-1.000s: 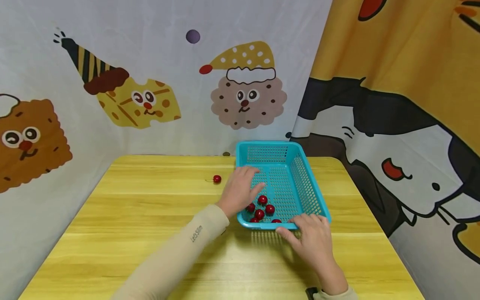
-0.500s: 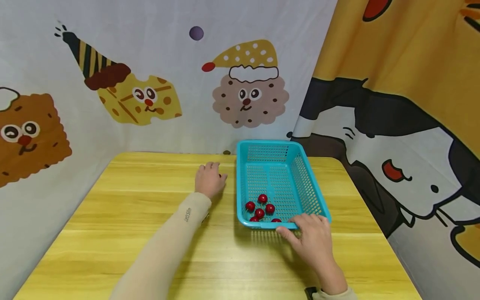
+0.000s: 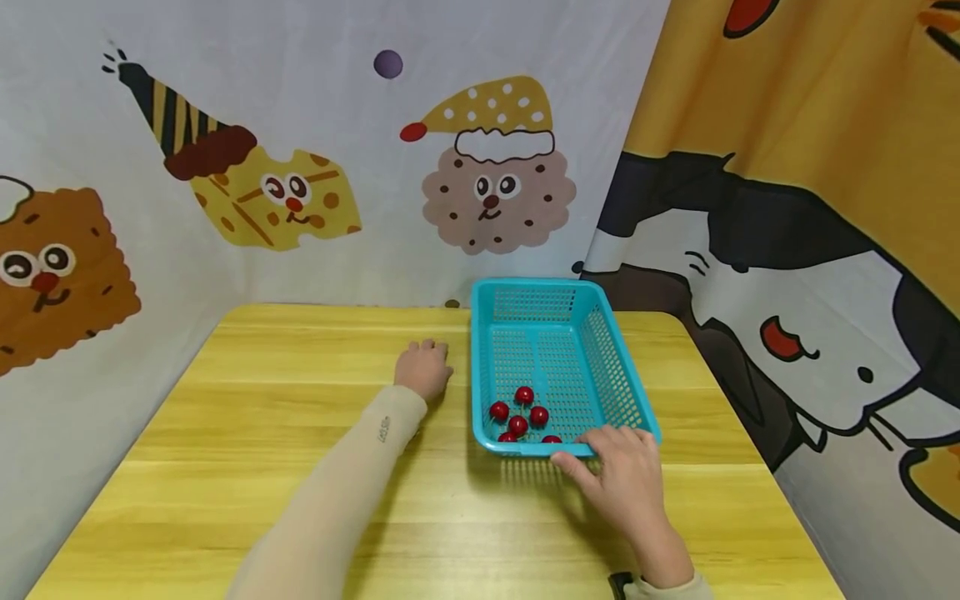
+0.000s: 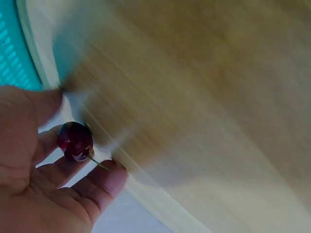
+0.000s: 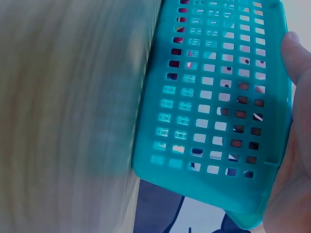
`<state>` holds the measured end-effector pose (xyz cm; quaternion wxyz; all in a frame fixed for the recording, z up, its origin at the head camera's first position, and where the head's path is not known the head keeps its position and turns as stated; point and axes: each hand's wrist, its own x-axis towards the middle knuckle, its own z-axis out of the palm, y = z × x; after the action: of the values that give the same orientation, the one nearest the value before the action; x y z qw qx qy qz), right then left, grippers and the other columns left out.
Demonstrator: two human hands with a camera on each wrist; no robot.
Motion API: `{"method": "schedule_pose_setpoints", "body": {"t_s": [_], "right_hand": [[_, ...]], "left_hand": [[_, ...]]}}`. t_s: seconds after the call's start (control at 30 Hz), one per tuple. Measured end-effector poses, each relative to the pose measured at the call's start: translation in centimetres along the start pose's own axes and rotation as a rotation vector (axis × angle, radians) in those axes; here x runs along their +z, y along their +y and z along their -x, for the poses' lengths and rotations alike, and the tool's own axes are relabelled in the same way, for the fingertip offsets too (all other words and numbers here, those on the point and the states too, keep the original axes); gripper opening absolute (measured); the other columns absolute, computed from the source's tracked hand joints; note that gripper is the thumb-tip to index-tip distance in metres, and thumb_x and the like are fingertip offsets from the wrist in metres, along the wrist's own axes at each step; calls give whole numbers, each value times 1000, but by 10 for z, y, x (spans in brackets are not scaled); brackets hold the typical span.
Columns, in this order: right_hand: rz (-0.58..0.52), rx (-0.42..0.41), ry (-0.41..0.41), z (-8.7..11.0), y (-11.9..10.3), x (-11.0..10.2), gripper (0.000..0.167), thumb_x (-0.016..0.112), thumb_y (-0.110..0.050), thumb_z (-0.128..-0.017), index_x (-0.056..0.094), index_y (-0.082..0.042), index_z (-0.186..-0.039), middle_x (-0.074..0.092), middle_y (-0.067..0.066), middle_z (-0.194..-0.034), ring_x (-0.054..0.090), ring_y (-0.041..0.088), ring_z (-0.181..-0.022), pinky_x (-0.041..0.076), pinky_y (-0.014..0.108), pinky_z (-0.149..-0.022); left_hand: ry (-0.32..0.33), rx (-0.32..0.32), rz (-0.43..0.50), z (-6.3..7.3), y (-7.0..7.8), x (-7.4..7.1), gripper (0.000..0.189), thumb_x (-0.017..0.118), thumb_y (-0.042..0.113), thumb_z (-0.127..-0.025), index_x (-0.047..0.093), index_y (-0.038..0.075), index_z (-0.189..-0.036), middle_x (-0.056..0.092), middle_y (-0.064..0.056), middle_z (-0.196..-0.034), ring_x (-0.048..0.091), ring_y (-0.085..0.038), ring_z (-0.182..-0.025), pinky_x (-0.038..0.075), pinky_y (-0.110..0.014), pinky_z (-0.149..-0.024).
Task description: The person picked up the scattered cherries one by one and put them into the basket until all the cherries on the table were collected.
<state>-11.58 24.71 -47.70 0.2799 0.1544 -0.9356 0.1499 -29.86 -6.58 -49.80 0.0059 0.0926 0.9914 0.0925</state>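
My left hand [image 3: 423,369] is low over the table, left of the blue basket [image 3: 630,375]. In the left wrist view its fingers curl round a dark red cherry [image 4: 75,141] with a short green stem, the thumb [image 4: 48,104] standing a little off; from the head view the hand hides this cherry. My right hand [image 3: 626,479] grips the basket's near right rim, fingers over the edge and thumb outside. The right wrist view shows the perforated basket wall [image 5: 209,111] beside that hand. Several red cherries [image 3: 518,425] lie inside at the basket's near left end.
A light wooden table [image 3: 247,433] carries the basket, whose far end is near the table's back edge. Behind hangs a white cloth [image 3: 315,50] with cartoon prints, and on the right a yellow and black printed curtain [image 3: 787,100].
The left hand has left the basket's left side, moved left to the lone cherry, then lowered and curled its fingers round it. The right hand has stayed on the rim.
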Motion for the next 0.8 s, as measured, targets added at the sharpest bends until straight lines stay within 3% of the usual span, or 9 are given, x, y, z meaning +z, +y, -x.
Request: {"method": "schedule_pose_setpoints", "body": {"t_s": [0.13, 0.23, 0.37, 0.5, 0.67, 0.8], "right_hand": [[-7, -10, 16, -1, 0, 0, 59, 64, -75, -92, 78, -18, -93, 79, 1, -89, 70, 27, -84, 41, 47, -88], [-6, -14, 21, -1, 0, 1, 60, 62, -76, -93, 78, -18, -92, 79, 0, -89, 70, 27, -84, 40, 47, -87], [-6, -18, 24, 0, 0, 2, 62, 60, -77, -93, 78, -18, -92, 79, 0, -88, 70, 27, -83, 40, 46, -86], [-4, -13, 18, 0, 0, 2, 63, 59, -78, -94, 77, -18, -93, 79, 1, -89, 70, 28, -85, 40, 46, -86], [1, -7, 9, 0, 0, 0, 59, 64, -75, -93, 78, -18, -93, 79, 1, -90, 70, 28, -86, 39, 45, -86], [1, -7, 6, 0, 0, 0, 57, 67, -73, -91, 78, -17, -94, 79, 2, -91, 70, 28, -86, 40, 46, -87]], "left_hand": [[37, 38, -14, 0, -5, 2, 27, 64, 7, -106, 69, 1, -132, 71, -22, -131, 66, -39, -120, 61, -47, -102], [49, 53, -8, 1, -12, 3, 29, 61, -6, -103, 70, -1, -130, 72, -22, -126, 68, -38, -118, 61, -43, -104], [67, 40, 51, 2, -19, 3, 26, 66, 0, -103, 70, -1, -129, 73, -20, -123, 69, -36, -116, 61, -42, -103], [115, 1, 222, 3, -18, -9, 33, 65, 10, -107, 65, 0, -138, 69, -22, -131, 66, -39, -123, 61, -46, -105], [265, 17, 477, 7, 6, -45, 40, 59, 17, -111, 58, 3, -148, 62, -20, -147, 58, -40, -136, 54, -51, -113], [362, 144, 577, 20, 40, -73, 40, 62, 14, -109, 58, 1, -147, 63, -19, -145, 58, -38, -136, 53, -49, -116]]}}
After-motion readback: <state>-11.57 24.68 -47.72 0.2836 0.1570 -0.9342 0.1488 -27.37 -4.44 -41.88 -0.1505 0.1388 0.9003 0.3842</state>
